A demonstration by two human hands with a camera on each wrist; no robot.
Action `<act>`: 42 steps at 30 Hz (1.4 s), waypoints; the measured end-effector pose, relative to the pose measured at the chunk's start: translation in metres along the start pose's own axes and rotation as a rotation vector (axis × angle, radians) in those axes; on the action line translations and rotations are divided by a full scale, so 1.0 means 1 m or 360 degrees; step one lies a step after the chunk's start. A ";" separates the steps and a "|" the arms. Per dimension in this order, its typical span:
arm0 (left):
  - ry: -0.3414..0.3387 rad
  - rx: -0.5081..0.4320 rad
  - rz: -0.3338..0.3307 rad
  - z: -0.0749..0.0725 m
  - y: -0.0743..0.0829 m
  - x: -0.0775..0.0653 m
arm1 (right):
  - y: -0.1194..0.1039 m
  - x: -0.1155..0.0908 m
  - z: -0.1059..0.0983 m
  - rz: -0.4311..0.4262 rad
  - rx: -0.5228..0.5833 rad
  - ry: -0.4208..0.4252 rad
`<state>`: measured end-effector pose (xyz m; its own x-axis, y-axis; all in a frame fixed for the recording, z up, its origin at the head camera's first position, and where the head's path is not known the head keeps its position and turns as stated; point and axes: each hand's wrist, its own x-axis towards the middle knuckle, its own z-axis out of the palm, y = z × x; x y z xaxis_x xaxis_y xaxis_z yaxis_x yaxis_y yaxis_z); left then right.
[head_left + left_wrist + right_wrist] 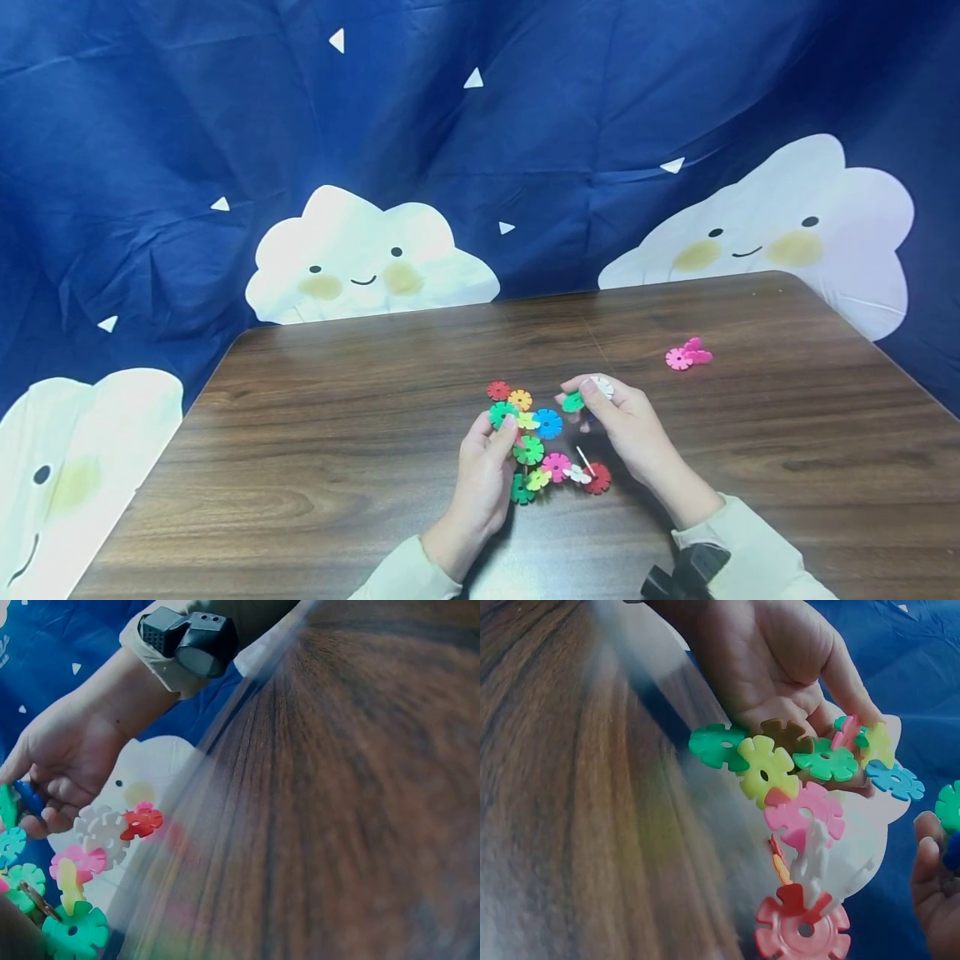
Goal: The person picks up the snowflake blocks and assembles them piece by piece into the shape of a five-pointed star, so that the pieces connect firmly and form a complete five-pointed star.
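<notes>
A branching chain of interlocked toothed plastic discs (528,451) in green, yellow, pink, red, white, orange and blue hangs from my left hand (483,475), which pinches a green disc near the upper end. Lower down, white pieces link a pink disc to a red disc (804,930). My right hand (633,429) is just right of the chain, apart from it. Between its thumb and fingers it grips a small cluster: a green disc (573,402), a white disc (602,387) and a blue disc (29,797). The right fingers partly hide that cluster.
On the brown wooden table (337,417), a small group of joined pink discs (679,359) lies at the back right. Behind the table hangs a blue curtain (540,142) with cloud patterns. A black camera (686,573) is strapped to the right wrist.
</notes>
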<state>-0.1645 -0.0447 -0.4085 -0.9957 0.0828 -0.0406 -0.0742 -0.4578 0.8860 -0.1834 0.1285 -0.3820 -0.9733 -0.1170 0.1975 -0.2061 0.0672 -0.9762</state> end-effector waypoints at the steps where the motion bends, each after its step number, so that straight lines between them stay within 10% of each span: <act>1: 0.0000 -0.0001 -0.0001 0.000 0.000 0.000 | -0.001 0.000 0.000 0.0010 0.0005 -0.0010; 42: -0.0118 -0.0048 0.0154 0.000 0.002 -0.002 | -0.007 0.000 -0.006 0.0497 0.0545 -0.0446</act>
<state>-0.1631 -0.0460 -0.4065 -0.9916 0.1014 0.0798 0.0196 -0.4931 0.8697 -0.1830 0.1342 -0.3742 -0.9092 -0.4058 -0.0928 0.1791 -0.1801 -0.9672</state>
